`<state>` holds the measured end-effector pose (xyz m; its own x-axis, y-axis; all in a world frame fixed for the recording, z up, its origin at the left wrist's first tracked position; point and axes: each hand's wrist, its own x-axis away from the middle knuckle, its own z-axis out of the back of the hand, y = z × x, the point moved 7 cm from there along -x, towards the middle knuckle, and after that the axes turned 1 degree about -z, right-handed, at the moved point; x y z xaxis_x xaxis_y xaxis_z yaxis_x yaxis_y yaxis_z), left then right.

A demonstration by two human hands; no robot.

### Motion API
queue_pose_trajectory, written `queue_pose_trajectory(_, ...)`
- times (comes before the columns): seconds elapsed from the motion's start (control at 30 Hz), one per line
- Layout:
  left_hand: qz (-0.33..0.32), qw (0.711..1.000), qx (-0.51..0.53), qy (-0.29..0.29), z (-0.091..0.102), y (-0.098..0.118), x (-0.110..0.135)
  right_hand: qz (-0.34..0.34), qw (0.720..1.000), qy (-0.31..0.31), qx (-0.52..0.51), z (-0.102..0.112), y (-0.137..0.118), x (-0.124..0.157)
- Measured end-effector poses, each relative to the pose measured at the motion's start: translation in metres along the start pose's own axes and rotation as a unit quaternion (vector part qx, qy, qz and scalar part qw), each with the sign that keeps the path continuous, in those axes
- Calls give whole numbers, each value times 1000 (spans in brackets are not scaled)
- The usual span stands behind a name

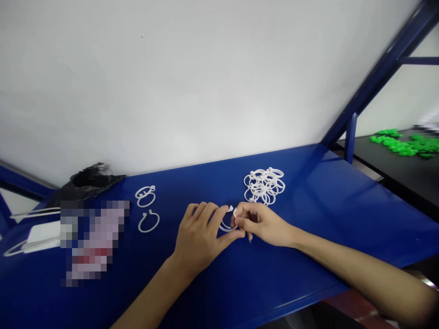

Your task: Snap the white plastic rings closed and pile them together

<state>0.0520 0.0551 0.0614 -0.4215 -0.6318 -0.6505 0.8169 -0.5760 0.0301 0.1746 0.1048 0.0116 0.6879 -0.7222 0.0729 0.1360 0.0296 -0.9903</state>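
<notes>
Between my two hands is a white plastic shower curtain ring (pixel 226 228), its loop parted near the top. My left hand (pixel 199 233) grips its left side, with the thumb along the lower edge and the fingertips near one knobbed end. At the other end my right hand (pixel 259 221) pinches the ring between thumb and fingers. Just beyond the right hand lies a pile of similar white rings (pixel 263 186). To the left of my hands, a parted ring (pixel 147 231) rests on the blue table (pixel 302 183), with overlapping rings (pixel 147 204) behind it.
A black plastic bag (pixel 89 180) lies at the back left. Nearer are a white flat item with cords (pixel 43 236) and a blurred-out pinkish item (pixel 99 237). A white wall (pixel 206 91) backs the table. Blue frame bars (pixel 350 137) and green pieces (pixel 401 144) are at right.
</notes>
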Motion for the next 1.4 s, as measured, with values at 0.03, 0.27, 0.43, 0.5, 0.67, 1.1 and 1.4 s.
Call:
queue_pose_trajectory(0.03, 13, 999, 39, -5, -1, -3, 0, 13, 999, 24, 39, 3, -2, 0)
queue_pose_trajectory(0.27, 140, 960, 237, -44, -16, -23, 2, 170, 920, 82, 344, 4, -25, 10)
queue_pose_trajectory(0.43, 186, 943, 263, -89, -25, -31, 4, 218, 898, 60, 378, -4, -24, 15)
queue_pose_trajectory(0.5, 182, 944, 258, -95, -26, -32, 5, 230, 886, 53, 398, -8, -26, 16)
queue_pose_trajectory(0.67, 162, 948, 258, -94, -27, -28, 8, 280, 834, 36, 475, -19, -34, 23)
queue_pose_trajectory(1.1, 136, 977, 121, -114, -41, -24, 12, 289, 760, 144, 564, 12, -44, 19)
queue_pose_trajectory(1.4, 109, 976, 76, -173, -54, -24, 17, 113, 684, 361, 624, 108, -33, 7)
